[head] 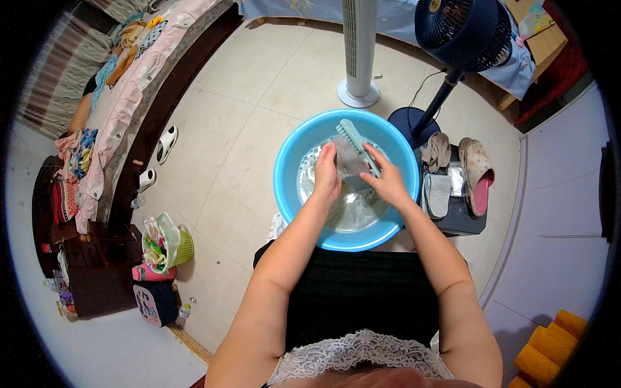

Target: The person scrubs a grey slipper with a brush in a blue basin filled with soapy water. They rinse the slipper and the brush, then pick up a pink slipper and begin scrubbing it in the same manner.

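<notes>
A blue plastic basin [286, 203] with sudsy water [347, 213] stands in front of my lap. Over the water, my left hand [328, 172] holds a flat grey fabric piece [350, 162] by its left edge; whether it is an insole or a folded cloth is unclear. My right hand [388, 179] grips the handle of a pale green scrubbing brush [356, 137]. The brush lies slantwise along the right side of the fabric, its bristles facing left near the basin's far wall. The right thumb is close to the fabric's lower right edge.
A black box [463, 225] at the right bears a pale insole [438, 194], a crumpled cloth [436, 151] and a starred slipper [478, 169]. Beyond the basin stand a white tower fan [359, 63] and a dark blue pedestal fan [456, 34]. A green waste basket [185, 247] is at left.
</notes>
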### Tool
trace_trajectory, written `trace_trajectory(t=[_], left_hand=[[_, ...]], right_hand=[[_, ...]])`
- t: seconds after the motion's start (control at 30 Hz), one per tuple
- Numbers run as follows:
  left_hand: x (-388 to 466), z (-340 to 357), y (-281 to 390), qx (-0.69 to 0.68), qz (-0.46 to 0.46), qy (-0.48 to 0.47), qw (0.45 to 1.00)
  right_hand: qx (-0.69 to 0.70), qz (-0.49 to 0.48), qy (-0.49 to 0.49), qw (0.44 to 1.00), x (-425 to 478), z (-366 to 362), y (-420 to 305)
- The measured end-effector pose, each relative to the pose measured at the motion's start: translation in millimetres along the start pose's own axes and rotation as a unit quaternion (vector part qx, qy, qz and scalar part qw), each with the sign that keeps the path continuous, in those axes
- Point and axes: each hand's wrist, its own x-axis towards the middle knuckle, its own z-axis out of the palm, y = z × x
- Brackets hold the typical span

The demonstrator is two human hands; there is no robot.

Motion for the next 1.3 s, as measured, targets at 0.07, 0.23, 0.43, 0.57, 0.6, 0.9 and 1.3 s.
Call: trace_trajectory(t=[0.07,0.23,0.43,0.57,0.6,0.9,1.3], left_hand=[[9.4,-12.5,-12.2,0.0,0.011,0.022,1.0],[0.0,-17.9,-30.8,-0.004,-0.101,0.013,0.995],[-37.6,-5.5,-50.6,0.064,-0.201,0.052,0.976],[-41.0,0.0,-55.6,0.079,-0.184,-0.019,0.98],[-40.4,-0.1,-57.2,0.064,-0.174,-0.003,0.983],[-9.5,-19.4,-54.0,-0.103,-0.282,0.096,0.949],[1.3,-33.5,-55.4,-0.258,-0.295,0.065,0.918]], right_hand=[[0.005,0.006,0.007,1.0,0.4,3.2,0.3],[0.013,-0.012,0.078,0.997,6.1,8.4,21.4],[0.096,0.071,0.074,0.99,8.1,3.9,14.8],[0.039,0.075,0.056,0.995,8.4,-0.2,8.4],[0.034,0.076,0.05,0.995,7.4,0.1,4.0],[0.002,0.09,0.021,0.996,5.6,0.1,14.4],[-0.132,0.067,0.037,0.988,2.4,1.8,34.8]])
